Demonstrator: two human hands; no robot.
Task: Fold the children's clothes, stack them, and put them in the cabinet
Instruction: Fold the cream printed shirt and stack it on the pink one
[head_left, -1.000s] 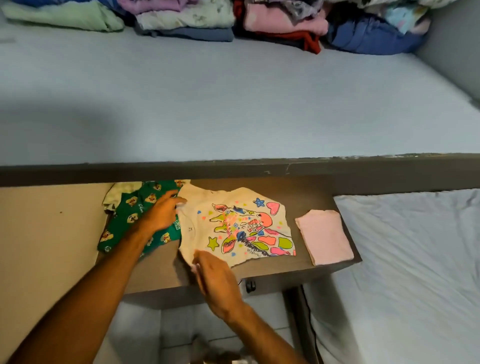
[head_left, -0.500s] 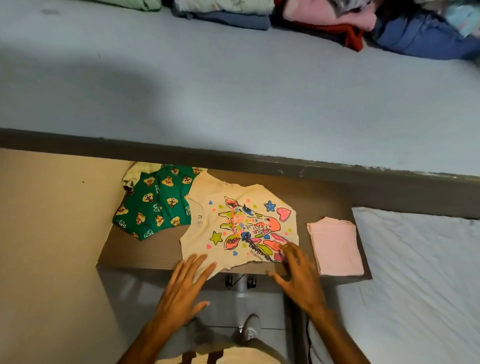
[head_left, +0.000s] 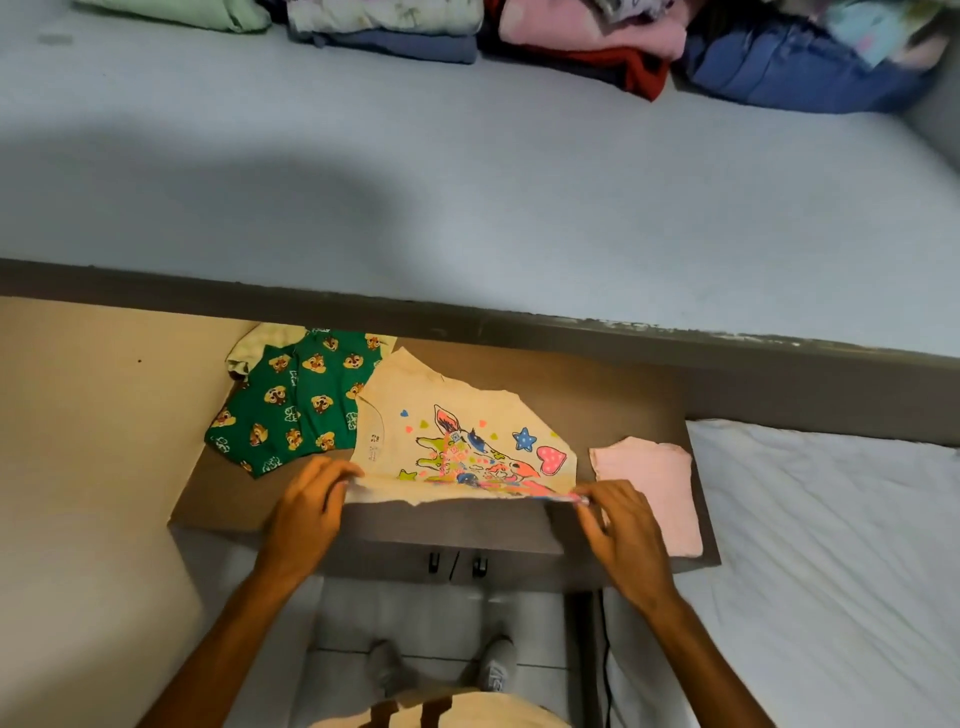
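Observation:
A cream children's shirt (head_left: 457, 431) with a bright giraffe print lies on a brown table (head_left: 613, 405). My left hand (head_left: 306, 514) pinches its near left corner and my right hand (head_left: 623, 525) pinches its near right corner. The near edge is lifted off the table and turned up toward the far side. A green patterned garment (head_left: 291, 405) lies left of it, partly under the shirt's sleeve. A folded pink piece (head_left: 649, 488) rests at the table's right end, just beyond my right hand.
A bed with a pale blue sheet (head_left: 467, 197) runs behind the table, with several folded and loose clothes (head_left: 571, 36) along its far edge. A white mattress (head_left: 831, 545) sits to the right. A beige wall (head_left: 88, 415) stands on the left. My feet (head_left: 441, 670) are on the tiled floor below.
Both hands moved from flat at the shirt's near edge to gripping its two near corners. The near edge has lifted and begun folding away from me.

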